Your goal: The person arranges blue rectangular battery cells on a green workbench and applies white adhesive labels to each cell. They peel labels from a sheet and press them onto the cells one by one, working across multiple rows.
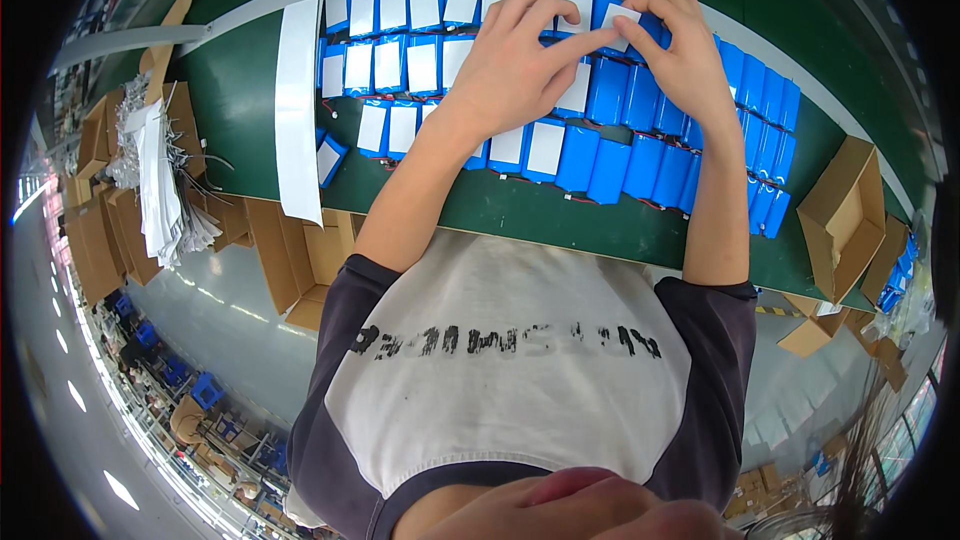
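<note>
Rows of blue shrink-wrapped battery packs (607, 92) lie on a green table (236, 90). Many on the left bear white rectangular stickers (424, 5); those on the right are plain blue. At the back row, both hands meet over one pack with a white sticker (619, 16). My left hand (530, 55) lies over the packs, its thumb stretched right to the sticker's lower edge and its fingers bent but apart. My right hand (682, 48) has its thumb at the same edge and its fingers curled over the far side, closed about the sticker. The hands hide several packs.
A long white strip (299, 110) lies left of the packs. Open cardboard boxes stand at the right (845, 210) and below the table's left front edge (300, 260). White paper strips (160, 185) hang at the far left. Thin red wires run between the rows.
</note>
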A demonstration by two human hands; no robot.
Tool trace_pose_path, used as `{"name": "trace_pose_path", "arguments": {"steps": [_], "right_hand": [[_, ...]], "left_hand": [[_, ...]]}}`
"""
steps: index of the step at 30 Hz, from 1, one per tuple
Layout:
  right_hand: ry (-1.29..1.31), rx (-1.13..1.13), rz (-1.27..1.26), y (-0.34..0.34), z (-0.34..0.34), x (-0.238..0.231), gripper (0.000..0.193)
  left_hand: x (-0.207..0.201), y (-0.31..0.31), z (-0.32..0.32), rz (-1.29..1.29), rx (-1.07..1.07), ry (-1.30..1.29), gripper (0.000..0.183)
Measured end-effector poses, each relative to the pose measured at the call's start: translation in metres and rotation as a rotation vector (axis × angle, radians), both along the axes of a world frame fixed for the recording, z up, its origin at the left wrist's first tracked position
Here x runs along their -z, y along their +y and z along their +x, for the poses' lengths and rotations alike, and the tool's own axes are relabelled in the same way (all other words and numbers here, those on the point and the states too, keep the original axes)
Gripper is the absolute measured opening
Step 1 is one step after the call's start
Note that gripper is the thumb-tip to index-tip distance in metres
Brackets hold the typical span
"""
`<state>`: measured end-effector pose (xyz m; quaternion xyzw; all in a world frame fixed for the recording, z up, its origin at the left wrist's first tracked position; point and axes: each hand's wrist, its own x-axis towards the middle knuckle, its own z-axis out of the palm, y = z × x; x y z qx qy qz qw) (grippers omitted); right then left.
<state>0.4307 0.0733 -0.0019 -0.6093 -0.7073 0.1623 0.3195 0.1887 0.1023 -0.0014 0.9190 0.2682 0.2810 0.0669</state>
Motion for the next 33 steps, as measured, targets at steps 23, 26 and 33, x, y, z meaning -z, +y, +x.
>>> {"name": "trace_pose_path", "arguments": {"steps": [23, 26, 33], "right_hand": [[0.042, 0.237, 0.087, -0.011, -0.015, -0.046, 0.023], [0.078, 0.158, 0.148, -0.018, -0.024, -0.058, 0.019], [-0.057, -0.253, 0.493, -0.037, -0.102, -0.128, 0.039]], "left_hand": [[-0.036, -0.076, -0.174, -0.026, -0.922, 0.241, 0.054], [-0.027, -0.094, -0.215, -0.093, -1.008, 0.254, 0.036], [-0.127, -0.086, -0.204, 0.266, -0.741, 0.387, 0.031]]}}
